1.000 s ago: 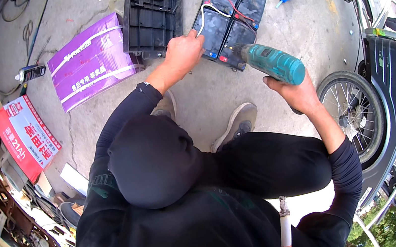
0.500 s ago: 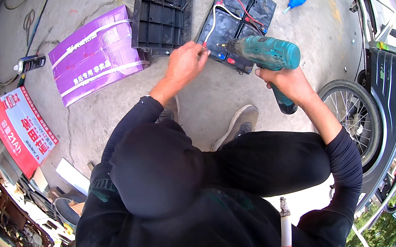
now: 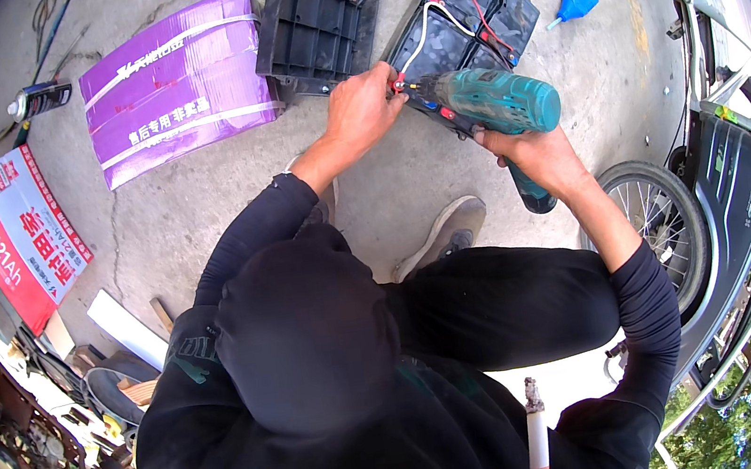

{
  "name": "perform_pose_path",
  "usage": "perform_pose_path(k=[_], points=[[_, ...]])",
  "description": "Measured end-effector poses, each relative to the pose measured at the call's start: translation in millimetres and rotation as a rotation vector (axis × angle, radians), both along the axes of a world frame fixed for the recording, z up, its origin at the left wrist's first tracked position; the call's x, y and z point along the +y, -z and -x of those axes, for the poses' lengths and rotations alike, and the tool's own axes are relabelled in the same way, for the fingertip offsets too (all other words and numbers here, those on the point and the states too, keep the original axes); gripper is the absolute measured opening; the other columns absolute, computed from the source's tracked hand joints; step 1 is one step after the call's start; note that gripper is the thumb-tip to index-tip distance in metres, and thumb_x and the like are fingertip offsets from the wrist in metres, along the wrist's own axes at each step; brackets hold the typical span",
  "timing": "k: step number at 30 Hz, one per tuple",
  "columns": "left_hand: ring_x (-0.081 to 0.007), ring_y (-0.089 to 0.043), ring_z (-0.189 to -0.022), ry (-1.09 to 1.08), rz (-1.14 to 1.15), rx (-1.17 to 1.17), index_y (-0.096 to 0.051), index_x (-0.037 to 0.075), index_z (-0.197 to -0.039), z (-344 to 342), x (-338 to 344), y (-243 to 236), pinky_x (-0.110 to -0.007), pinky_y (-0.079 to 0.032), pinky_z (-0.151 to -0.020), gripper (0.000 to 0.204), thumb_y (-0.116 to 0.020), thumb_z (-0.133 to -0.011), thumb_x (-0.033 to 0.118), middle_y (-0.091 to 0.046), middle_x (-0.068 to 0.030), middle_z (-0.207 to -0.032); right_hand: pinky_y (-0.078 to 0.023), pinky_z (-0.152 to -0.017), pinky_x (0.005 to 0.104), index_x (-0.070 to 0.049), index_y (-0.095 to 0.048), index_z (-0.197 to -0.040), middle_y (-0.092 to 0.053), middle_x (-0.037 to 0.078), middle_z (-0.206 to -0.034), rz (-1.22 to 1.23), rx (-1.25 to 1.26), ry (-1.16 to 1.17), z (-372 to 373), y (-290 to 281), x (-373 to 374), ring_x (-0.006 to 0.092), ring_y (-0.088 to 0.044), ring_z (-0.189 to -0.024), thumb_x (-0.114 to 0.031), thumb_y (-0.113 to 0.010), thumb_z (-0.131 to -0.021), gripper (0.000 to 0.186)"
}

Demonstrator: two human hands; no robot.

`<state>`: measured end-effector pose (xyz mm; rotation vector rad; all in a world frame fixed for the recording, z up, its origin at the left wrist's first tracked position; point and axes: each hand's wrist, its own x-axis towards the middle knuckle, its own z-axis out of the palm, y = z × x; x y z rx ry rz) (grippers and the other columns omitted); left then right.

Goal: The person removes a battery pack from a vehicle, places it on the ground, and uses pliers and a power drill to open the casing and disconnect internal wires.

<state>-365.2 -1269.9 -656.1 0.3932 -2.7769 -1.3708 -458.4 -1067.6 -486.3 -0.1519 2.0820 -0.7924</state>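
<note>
My right hand [image 3: 538, 156] is wrapped round the grip of a teal cordless drill [image 3: 502, 101]. The drill lies nearly level, its bit pointing left to the near left corner of a block of black batteries [image 3: 444, 36]. At that corner my left hand [image 3: 362, 113] pinches the red-tipped end of a white wire [image 3: 413, 51], close to the bit. Whether the bit sits in a screw there is too small to tell. A red wire [image 3: 470, 0] arches over the batteries. Blue and red terminals show beside the drill, which partly covers the near edge.
A black plastic tray [image 3: 324, 23] and a purple strapped carton [image 3: 176, 85] lie left of the batteries. Farther left are a spray can [image 3: 41, 99] and a red and white carton [image 3: 26, 233]. A blue bottle [image 3: 575, 2] lies at right, above an electric bike's wheel [image 3: 654, 221].
The drill has moved left relative to the batteries, and its bit now reaches my left fingertips. My left hand has closed in on the battery corner. The whole view has shifted slightly.
</note>
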Motion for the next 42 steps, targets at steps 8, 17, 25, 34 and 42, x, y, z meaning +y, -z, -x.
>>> perform_pose_path(k=[8,17,25,34,42], points=[[-0.0294,-0.072,-0.08,0.057,0.042,0.175,-0.075,0.01,-0.106,-5.5,2.0,4.2,-0.041,-0.055,-0.067,0.021,-0.077,-0.086,0.018,-0.073,-0.0083,-0.092,-0.052,-0.063,0.0302,-0.001,-0.07,-0.111,-0.068,0.003,-0.09,0.049,-0.149,0.122,0.1,-4.0,5.8,0.0122,-0.06,-0.068,-0.012,-0.078,-0.088,0.027],[-0.031,-0.071,-0.075,0.005,-0.023,0.192,-0.078,0.008,-0.101,-8.6,-1.8,11.3,-0.039,-0.056,-0.066,0.018,-0.078,-0.088,0.02,-0.074,-0.011,-0.087,-0.051,-0.063,0.0306,-0.001,-0.069,-0.111,-0.068,0.003,-0.093,0.105,-0.112,0.203,5.0,-17.5,20.1,0.0126,-0.06,-0.069,-0.009,-0.077,-0.088,0.026],[-0.0329,-0.071,-0.075,0.097,0.063,0.111,-0.076,0.008,-0.098,-11.4,-3.9,5.3,-0.044,-0.055,-0.065,0.016,-0.075,-0.089,0.021,-0.073,-0.0114,-0.085,-0.05,-0.062,0.0305,0.0,-0.07,-0.107,-0.067,0.003,-0.087,0.076,-0.152,0.157,4.8,-3.1,8.4,0.0125,-0.06,-0.067,-0.012,-0.078,-0.088,0.024],[-0.0332,-0.069,-0.077,0.144,0.144,0.188,-0.07,0.008,-0.092,-17.6,-2.5,18.5,-0.046,-0.055,-0.067,0.015,-0.074,-0.089,0.022,-0.07,-0.0103,-0.084,-0.051,-0.062,0.0305,-0.001,-0.071,-0.106,-0.068,0.003,-0.087,0.077,-0.112,0.094,6.4,8.2,0.8,0.0126,-0.059,-0.067,-0.012,-0.078,-0.088,0.023],[-0.0337,-0.068,-0.076,0.148,0.133,0.206,-0.07,0.007,-0.092,-17.2,-2.9,18.7,-0.046,-0.054,-0.067,0.014,-0.073,-0.089,0.021,-0.069,-0.0107,-0.083,-0.051,-0.062,0.0309,-0.002,-0.07,-0.105,-0.066,0.003,-0.085,0.054,-0.117,0.078,8.9,8.3,-1.4,0.0126,-0.059,-0.067,-0.012,-0.078,-0.087,0.023]])
